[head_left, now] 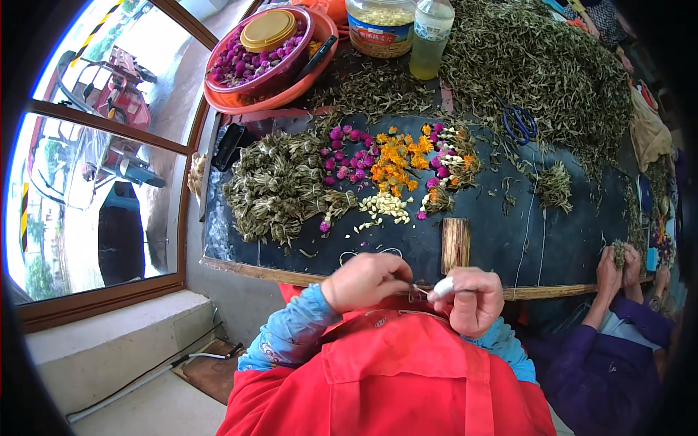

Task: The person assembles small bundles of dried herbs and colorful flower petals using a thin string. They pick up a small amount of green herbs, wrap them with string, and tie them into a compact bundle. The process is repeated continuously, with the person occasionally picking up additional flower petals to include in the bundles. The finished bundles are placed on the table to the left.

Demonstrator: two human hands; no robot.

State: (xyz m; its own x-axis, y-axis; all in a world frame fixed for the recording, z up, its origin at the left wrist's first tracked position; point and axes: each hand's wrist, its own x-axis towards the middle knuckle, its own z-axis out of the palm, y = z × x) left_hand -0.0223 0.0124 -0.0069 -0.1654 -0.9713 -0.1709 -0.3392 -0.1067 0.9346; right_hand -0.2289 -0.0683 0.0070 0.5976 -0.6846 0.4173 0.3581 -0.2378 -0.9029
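Note:
My left hand [369,279] is closed in a pinch at the table's front edge, over my red apron [403,356]. Close to its right is my right hand [472,299], fingers curled, with a white wrap [442,288] on one finger. Something thin, perhaps thread, shows between the fingertips; its kind is too small to tell. Just beyond stands a short wooden block [456,245]. Pale seeds or slices [385,207], orange flowers [398,163], purple flower buds [354,163] and tied bundles of dried leaves [273,189] lie farther back.
Loose dried leaves [538,80] form a large heap at the far right, with blue-handled scissors [519,125] beside it. Basins of purple buds [251,69], a plastic jar [380,29] and a bottle [431,40] stand behind. At right, another person's hands [616,269] hold leaves.

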